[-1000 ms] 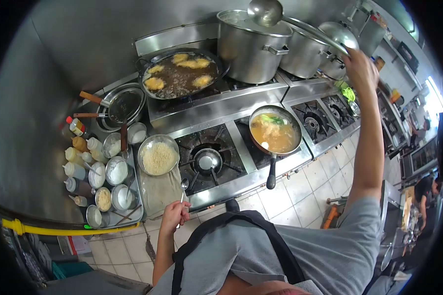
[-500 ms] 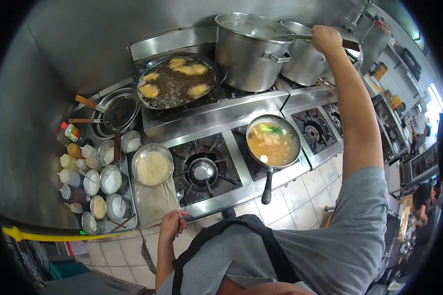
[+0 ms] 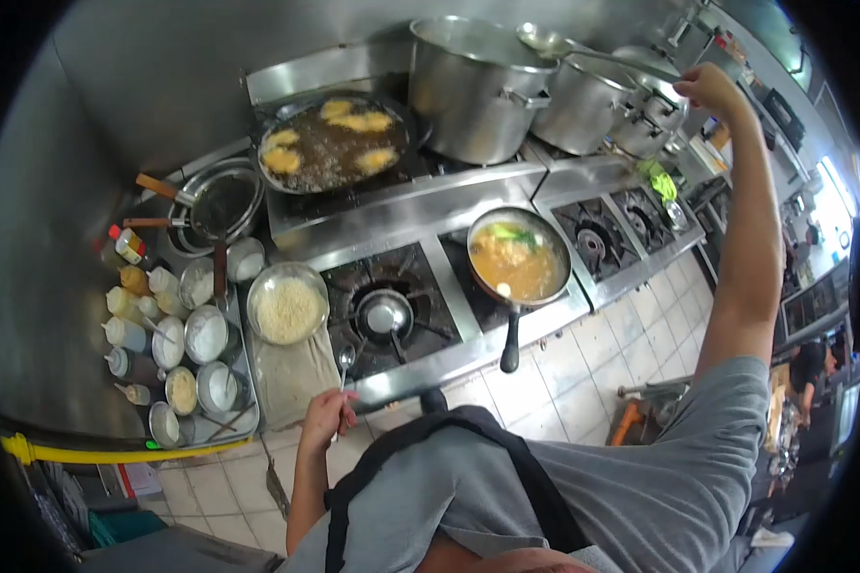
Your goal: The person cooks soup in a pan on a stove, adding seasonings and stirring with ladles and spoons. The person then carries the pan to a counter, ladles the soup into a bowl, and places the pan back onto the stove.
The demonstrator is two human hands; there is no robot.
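Note:
At the upper right my right hand (image 3: 712,88) is closed round the handle of a long ladle (image 3: 545,40), whose bowl is tilted at the right rim of the tall stock pot (image 3: 473,95). Low on the left, my left hand (image 3: 327,416) pinches a metal spoon (image 3: 347,357), its bowl pointing up beside the front burner (image 3: 384,313). A frying pan (image 3: 518,256) with orange-brown broth and green leaves sits on the burner to the right, handle toward me. Several golden pieces (image 3: 361,121) bubble in dark oil in the wide wok (image 3: 330,181).
A bowl of pale crumbs (image 3: 289,304) stands on a cloth (image 3: 292,382). Bottles (image 3: 124,332) and small tubs (image 3: 206,331) crowd the left side. Strainers (image 3: 227,202) lie behind them. More pots (image 3: 583,105) stand at the back right. A co-worker (image 3: 807,371) is at the far right.
My right hand has moved right and slightly down, and the ladle's bowl has come up out of the stock pot to its rim. My left hand still holds the spoon.

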